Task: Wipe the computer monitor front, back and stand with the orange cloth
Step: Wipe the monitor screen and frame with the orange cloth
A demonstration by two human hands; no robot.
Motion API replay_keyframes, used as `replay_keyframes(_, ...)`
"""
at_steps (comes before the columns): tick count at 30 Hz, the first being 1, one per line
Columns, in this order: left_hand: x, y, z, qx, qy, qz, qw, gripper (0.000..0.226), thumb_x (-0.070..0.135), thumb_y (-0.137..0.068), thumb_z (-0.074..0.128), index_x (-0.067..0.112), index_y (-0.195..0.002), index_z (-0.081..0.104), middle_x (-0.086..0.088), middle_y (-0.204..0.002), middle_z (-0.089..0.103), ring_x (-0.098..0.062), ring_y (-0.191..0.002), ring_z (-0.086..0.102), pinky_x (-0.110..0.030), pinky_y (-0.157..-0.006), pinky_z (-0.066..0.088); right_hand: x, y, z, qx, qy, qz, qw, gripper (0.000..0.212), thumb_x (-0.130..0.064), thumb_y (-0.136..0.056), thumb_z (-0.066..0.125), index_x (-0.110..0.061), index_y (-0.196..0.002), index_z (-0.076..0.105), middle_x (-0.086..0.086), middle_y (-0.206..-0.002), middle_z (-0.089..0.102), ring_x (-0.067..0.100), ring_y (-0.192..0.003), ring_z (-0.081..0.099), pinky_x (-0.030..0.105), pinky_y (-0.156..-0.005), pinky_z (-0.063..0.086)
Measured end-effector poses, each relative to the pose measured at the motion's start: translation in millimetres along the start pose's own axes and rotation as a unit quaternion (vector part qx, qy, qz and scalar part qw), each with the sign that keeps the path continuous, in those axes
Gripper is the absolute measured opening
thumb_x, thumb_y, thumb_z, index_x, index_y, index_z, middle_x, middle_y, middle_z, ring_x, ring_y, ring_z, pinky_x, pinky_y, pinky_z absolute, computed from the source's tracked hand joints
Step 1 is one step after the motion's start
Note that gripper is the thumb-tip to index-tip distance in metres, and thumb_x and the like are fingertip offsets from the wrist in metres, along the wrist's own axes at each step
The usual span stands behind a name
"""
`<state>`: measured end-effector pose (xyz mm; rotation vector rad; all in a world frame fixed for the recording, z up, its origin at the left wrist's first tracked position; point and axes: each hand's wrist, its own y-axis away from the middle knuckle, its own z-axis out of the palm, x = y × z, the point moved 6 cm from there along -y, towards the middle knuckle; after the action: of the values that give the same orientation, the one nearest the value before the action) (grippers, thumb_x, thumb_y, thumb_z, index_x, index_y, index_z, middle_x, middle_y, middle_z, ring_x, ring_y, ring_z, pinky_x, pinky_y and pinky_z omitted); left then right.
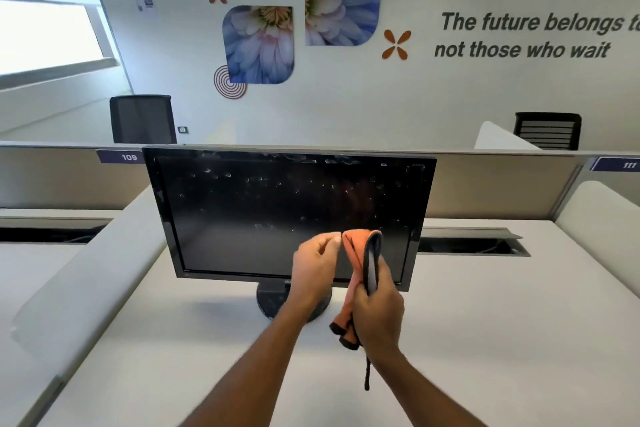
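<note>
White desk (138, 340), speckled monitor (277, 211); orange cloth (356, 253) before it (left hand (315, 267) pinches top, right hand (377, 315) grips middle)

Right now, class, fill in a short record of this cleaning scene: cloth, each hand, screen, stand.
cloth: orange cloth, bunched, held up in front of the lower screen
left hand: pinches the cloth's top edge
right hand: grips the cloth's middle
monitor: dark screen with white specks and smears
stand: round black base on the white desk
</note>
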<state>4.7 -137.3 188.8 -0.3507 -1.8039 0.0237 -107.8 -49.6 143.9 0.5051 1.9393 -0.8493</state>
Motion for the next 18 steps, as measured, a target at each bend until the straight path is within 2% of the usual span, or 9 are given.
replay_keyframes(2,37.8,-15.5,-19.9,0.062,-0.054,0.108,0.991,0.025,0.021,-0.098,0.052,0.016,-0.115,0.069,0.011,-0.107,0.068,0.006,-0.096,0.060,-0.007,-0.085,0.044,-33.8,-9.4,-11.3,0.079,-0.020,-0.034,0.996,0.050,-0.012,-0.093,0.059,-0.014,-0.141,0.046,-0.004,-0.101,0.066,-0.005,-0.078,0.063,0.005,-0.067,0.047)
replay_keyframes(3,57.8,-22.2,-29.1,0.087,-0.082,0.165,0.979,0.027,0.017,-0.098,0.051,0.014,-0.120,0.067,0.008,-0.113,0.067,0.003,-0.103,0.059,-0.007,-0.090,0.042,-51.2,-17.5,-17.6,0.117,-0.021,-0.058,0.991,0.048,-0.015,-0.093,0.059,-0.013,-0.139,0.047,-0.004,-0.100,0.065,-0.004,-0.080,0.061,0.004,-0.069,0.045)
replay_keyframes(4,73.7,-29.3,-36.1,0.108,-0.117,0.215,0.964,0.030,0.013,-0.097,0.051,0.011,-0.123,0.064,0.003,-0.120,0.065,-0.003,-0.112,0.057,-0.011,-0.097,0.040,-65.7,-26.7,-21.9,0.148,-0.011,-0.082,0.985,0.045,-0.019,-0.094,0.057,-0.012,-0.137,0.048,0.000,-0.104,0.064,0.002,-0.088,0.062,0.008,-0.078,0.045)
replay_keyframes(6,96.6,-47.5,-43.9,0.121,-0.216,0.274,0.930,0.038,0.012,-0.097,0.049,0.008,-0.134,0.054,-0.008,-0.137,0.055,-0.018,-0.132,0.044,-0.023,-0.112,0.029,-88.0,-48.3,-23.7,0.191,0.035,-0.117,0.974,0.046,-0.027,-0.096,0.050,-0.009,-0.138,0.046,0.010,-0.123,0.061,0.028,-0.116,0.057,0.036,-0.101,0.043)
replay_keyframes(8,108.1,-69.4,-48.9,0.112,-0.326,0.293,0.892,0.049,0.017,-0.098,0.045,0.006,-0.145,0.039,-0.014,-0.152,0.037,-0.026,-0.145,0.026,-0.034,-0.120,0.016,-101.0,-69.0,-20.8,0.216,0.086,-0.139,0.963,0.057,-0.026,-0.093,0.049,-0.008,-0.145,0.039,0.012,-0.144,0.048,0.034,-0.137,0.039,0.053,-0.112,0.029)
replay_keyframes(11,109.3,-103.2,-58.1,0.078,-0.438,0.267,0.855,0.055,0.030,-0.102,0.035,0.009,-0.152,0.023,-0.014,-0.160,0.018,-0.027,-0.149,0.009,-0.040,-0.121,0.004,-107.4,-95.9,-7.1,0.199,0.181,-0.161,0.950,0.075,-0.016,-0.085,0.061,-0.006,-0.151,0.027,0.013,-0.157,0.028,0.035,-0.145,0.023,0.060,-0.115,0.019)
replay_keyframes(13,100.0,-121.4,-61.2,0.029,-0.481,0.237,0.844,0.053,0.036,-0.104,0.029,0.011,-0.150,0.028,-0.011,-0.159,0.023,-0.026,-0.149,0.013,-0.041,-0.121,0.006,-97.0,-110.6,8.5,0.155,0.257,-0.160,0.940,0.083,-0.022,-0.083,0.065,-0.007,-0.152,0.022,0.016,-0.159,0.017,0.037,-0.146,0.018,0.062,-0.114,0.017)
replay_keyframes(15,91.2,-129.4,-61.4,-0.007,-0.494,0.238,0.836,0.051,0.039,-0.103,0.030,0.012,-0.146,0.037,-0.008,-0.153,0.037,-0.024,-0.145,0.025,-0.041,-0.120,0.014,-85.5,-117.0,26.4,0.113,0.314,-0.175,0.926,0.085,-0.034,-0.085,0.064,-0.009,-0.153,0.019,0.018,-0.160,0.011,0.039,-0.147,0.014,0.065,-0.112,0.019)
replay_keyframes(18,90.0,-130.6,-62.0,0.002,-0.458,0.246,0.854,0.047,0.036,-0.101,0.035,0.013,-0.141,0.046,-0.005,-0.145,0.048,-0.021,-0.137,0.037,-0.038,-0.118,0.018,-75.3,-117.7,48.7,0.091,0.329,-0.208,0.916,0.082,-0.049,-0.092,0.051,-0.009,-0.154,0.015,0.016,-0.161,0.007,0.038,-0.148,0.008,0.063,-0.114,0.018)
